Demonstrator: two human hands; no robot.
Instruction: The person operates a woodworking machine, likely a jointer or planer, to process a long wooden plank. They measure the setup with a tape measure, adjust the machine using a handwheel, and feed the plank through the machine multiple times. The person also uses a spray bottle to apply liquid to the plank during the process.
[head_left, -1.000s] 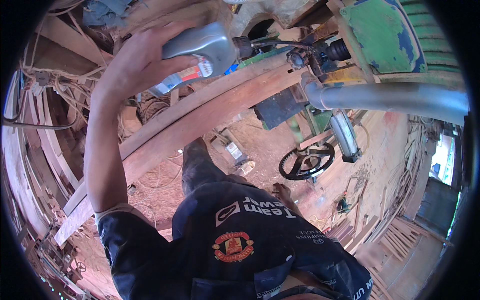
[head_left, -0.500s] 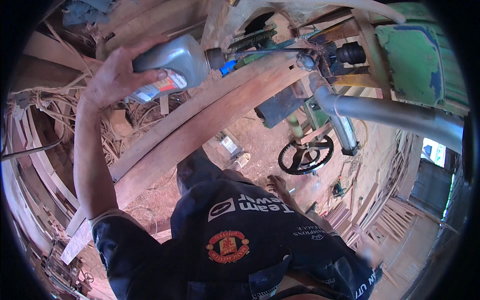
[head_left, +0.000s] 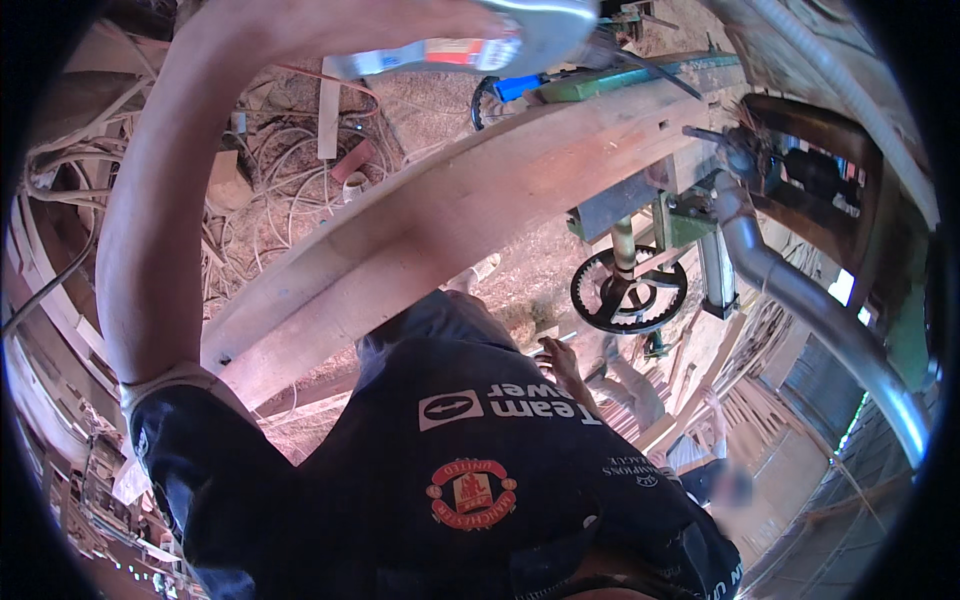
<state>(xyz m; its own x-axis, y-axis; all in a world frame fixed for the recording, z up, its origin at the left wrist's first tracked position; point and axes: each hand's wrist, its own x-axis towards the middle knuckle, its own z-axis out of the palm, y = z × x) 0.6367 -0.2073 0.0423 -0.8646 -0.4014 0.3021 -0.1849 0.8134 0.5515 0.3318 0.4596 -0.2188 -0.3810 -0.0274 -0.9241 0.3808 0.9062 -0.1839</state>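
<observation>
My left hand (head_left: 430,22), at the top of the view and partly cut off by its edge, is closed around a grey plastic bottle (head_left: 545,40) with a red and white label. The bottle is tilted over the far end of a long wooden beam (head_left: 440,225), near a narrow metal rod (head_left: 655,72). The beam runs diagonally across in front of me, beside a green machine. Low at my right side, my right hand (head_left: 562,360) hangs with its fingers loosely apart and nothing visible in them.
A black toothed handwheel (head_left: 628,290) sits below the machine. A grey metal pipe (head_left: 790,290) curves down the right. Loose cords and wood offcuts (head_left: 230,180) litter the sawdusty floor at left. Another person (head_left: 715,470) is at the lower right, near stacked wooden strips.
My left hand has carried the bottle up and to the right, further along the beam. The view has shifted, so the handwheel and pipe appear further right. My right hand stays low.
</observation>
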